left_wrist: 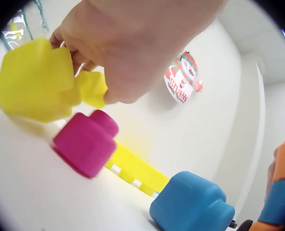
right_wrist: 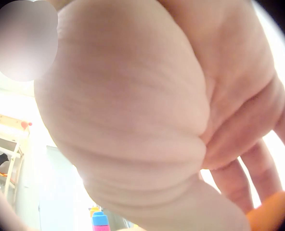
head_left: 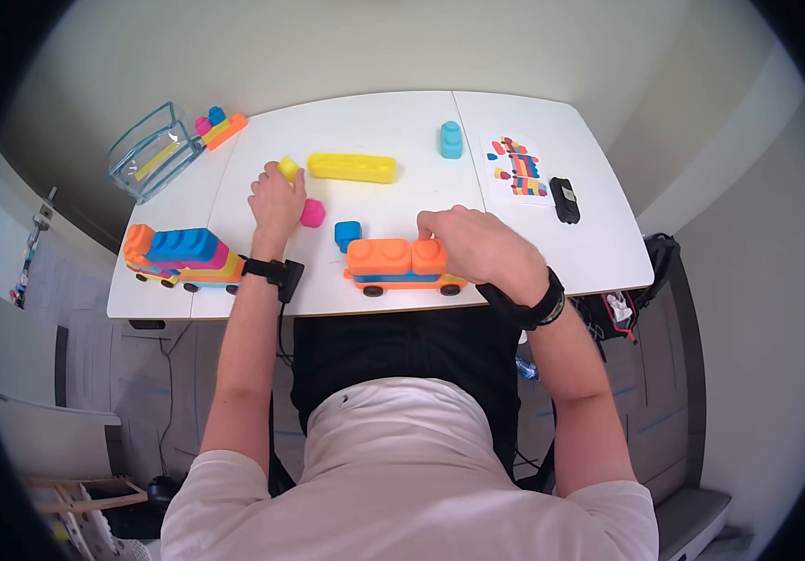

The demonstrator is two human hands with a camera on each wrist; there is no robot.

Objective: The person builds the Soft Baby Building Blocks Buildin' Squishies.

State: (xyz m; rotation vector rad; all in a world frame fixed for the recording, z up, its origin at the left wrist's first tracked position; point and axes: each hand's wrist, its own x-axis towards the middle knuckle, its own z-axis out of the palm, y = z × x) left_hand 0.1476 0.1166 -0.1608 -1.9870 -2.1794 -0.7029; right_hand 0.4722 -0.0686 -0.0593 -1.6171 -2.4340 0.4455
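My left hand point(head_left: 278, 201) grips a yellow block point(head_left: 288, 168) near the table's back left. In the left wrist view, yellow block surfaces point(left_wrist: 34, 79) show beside its fingers and by the thumb. A magenta block point(head_left: 312, 213) lies just right of that hand, and a blue block point(head_left: 348, 236) sits nearer the toy vehicle. My right hand point(head_left: 486, 245) holds the right-hand orange block point(head_left: 428, 254) on top of the wheeled vehicle point(head_left: 398, 280), which has orange and blue layers. In the right wrist view, orange point(right_wrist: 275, 211) appears below the fingers.
Another block vehicle point(head_left: 182, 252) stands at the front left. Behind are a long yellow block point(head_left: 353, 168), a light-blue block point(head_left: 451, 140), a picture sheet point(head_left: 517, 168) and a black device point(head_left: 564, 200). A clear case point(head_left: 154, 154) and joined blocks point(head_left: 222, 128) stand far left.
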